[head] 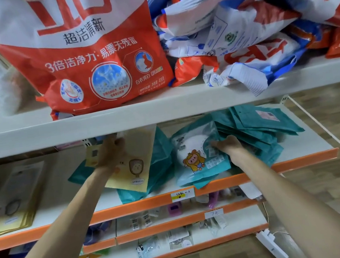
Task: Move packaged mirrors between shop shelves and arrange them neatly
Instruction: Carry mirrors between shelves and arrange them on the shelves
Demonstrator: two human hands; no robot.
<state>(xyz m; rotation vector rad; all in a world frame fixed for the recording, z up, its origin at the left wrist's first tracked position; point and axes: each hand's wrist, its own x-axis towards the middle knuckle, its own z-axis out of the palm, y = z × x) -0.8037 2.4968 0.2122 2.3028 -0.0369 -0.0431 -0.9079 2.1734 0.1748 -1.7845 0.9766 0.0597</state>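
My left hand grips the upper part of a yellow packaged mirror with a cartoon print, held tilted above the white shelf with the orange front edge. Under it lies a teal package. My right hand reaches under the upper shelf and holds a teal packaged mirror with a cartoon figure, its fingertips hidden behind the packet. To the right of that hand lies a loose pile of teal packages.
A stack of yellow packages lies at the left of the same shelf. The shelf above carries red and white detergent bags. Lower shelves hold small items. A white power strip lies on the wooden floor at right.
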